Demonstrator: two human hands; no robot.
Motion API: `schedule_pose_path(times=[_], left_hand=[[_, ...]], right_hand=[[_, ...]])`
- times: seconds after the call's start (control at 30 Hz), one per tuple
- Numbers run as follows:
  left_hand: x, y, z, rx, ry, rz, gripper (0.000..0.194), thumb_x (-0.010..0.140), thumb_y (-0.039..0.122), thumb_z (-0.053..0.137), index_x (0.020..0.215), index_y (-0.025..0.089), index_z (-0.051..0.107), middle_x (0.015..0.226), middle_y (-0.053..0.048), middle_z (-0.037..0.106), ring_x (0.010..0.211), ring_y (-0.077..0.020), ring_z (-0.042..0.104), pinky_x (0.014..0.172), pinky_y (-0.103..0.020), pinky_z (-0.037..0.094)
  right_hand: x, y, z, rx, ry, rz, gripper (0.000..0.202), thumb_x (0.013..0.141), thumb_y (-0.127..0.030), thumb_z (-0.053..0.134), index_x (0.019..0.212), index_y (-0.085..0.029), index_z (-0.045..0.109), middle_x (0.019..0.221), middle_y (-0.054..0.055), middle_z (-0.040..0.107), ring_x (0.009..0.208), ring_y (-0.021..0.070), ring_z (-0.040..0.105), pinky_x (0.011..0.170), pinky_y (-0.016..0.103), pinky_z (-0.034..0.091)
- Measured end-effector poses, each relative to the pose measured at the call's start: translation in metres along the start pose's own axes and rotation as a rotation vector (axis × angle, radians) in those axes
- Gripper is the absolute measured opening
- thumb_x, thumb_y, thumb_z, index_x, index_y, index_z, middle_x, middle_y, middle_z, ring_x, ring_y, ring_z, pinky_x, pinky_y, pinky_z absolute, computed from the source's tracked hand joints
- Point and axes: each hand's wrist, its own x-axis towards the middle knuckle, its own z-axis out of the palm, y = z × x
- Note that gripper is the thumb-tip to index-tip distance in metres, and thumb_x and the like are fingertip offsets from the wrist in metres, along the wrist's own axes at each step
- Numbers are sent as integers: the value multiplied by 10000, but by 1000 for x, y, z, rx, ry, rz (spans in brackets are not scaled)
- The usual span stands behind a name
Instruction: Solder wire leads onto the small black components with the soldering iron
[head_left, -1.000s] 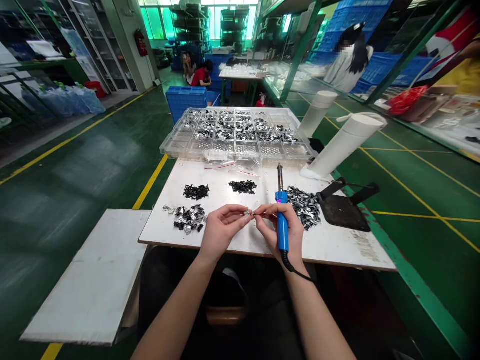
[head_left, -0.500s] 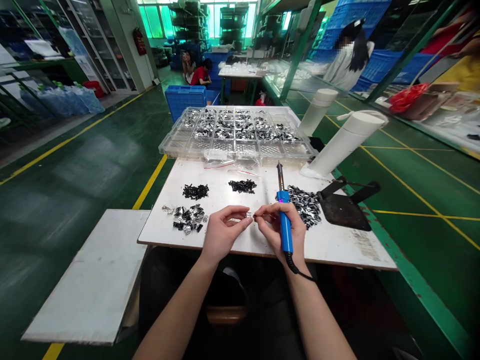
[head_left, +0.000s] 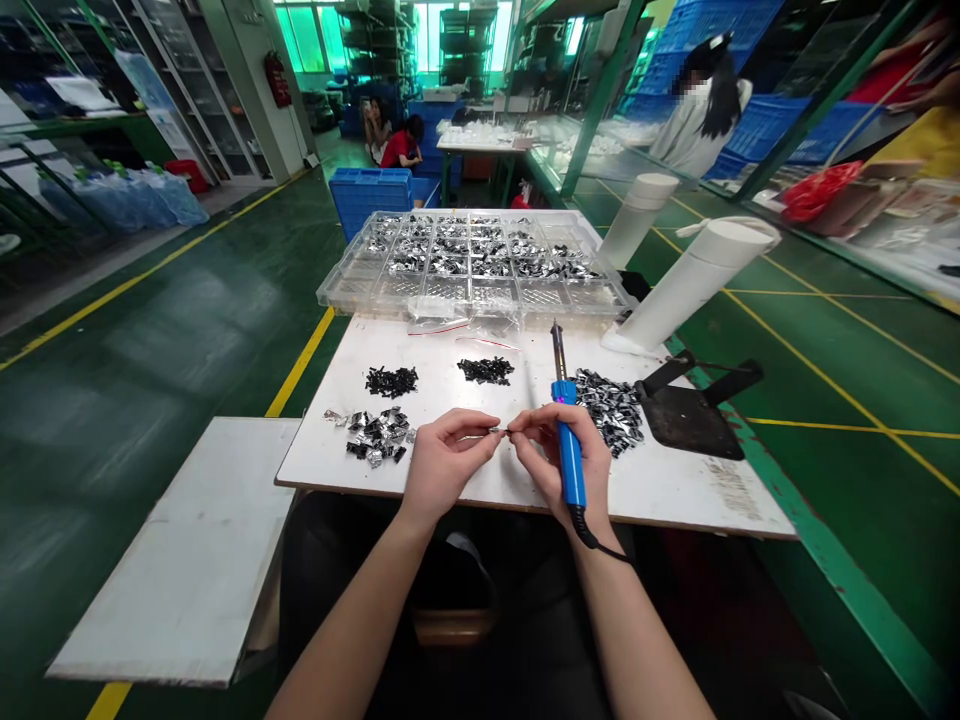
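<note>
My left hand [head_left: 444, 458] is closed in a pinch on a tiny part at its fingertips, too small to name. Close by, my right hand [head_left: 571, 455] grips a soldering iron [head_left: 571, 450] with a blue handle, its metal tip pointing up and away from me. Thumb and forefinger of that same hand also pinch a small dark piece, which meets the left fingertips over the white board [head_left: 450, 385]. Shiny silver-and-black pieces [head_left: 375, 437] lie left of my hands, and a bigger heap of similar pieces [head_left: 611, 412] lies to the right.
Two piles of small black parts, one left [head_left: 391, 381] and one central [head_left: 486, 371], sit farther back. Behind them stands a clear compartment tray [head_left: 352, 290] with plastic bags before it. A black metal stand [head_left: 694, 420] and white tubes [head_left: 697, 280] are right. Several people work beyond.
The fingertips of both hands have come slightly closer together, and the tiny parts between them have turned a little. The soldering iron stays in the right hand, barely shifted.
</note>
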Motion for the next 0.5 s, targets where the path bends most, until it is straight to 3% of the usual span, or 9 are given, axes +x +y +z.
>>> schedule_pose_path(times=[0.5], left_hand=[[0,-4,-1,-62,-20,-14,132,710,184,836,838,157,816,995,-73,750,891,-202,753,925,-336,616]], right_hand=[[-1,0,0,-4,36,-28,241,810,-143,753,967,-259,610,868,-3,719,821,164,720,814,326,619]])
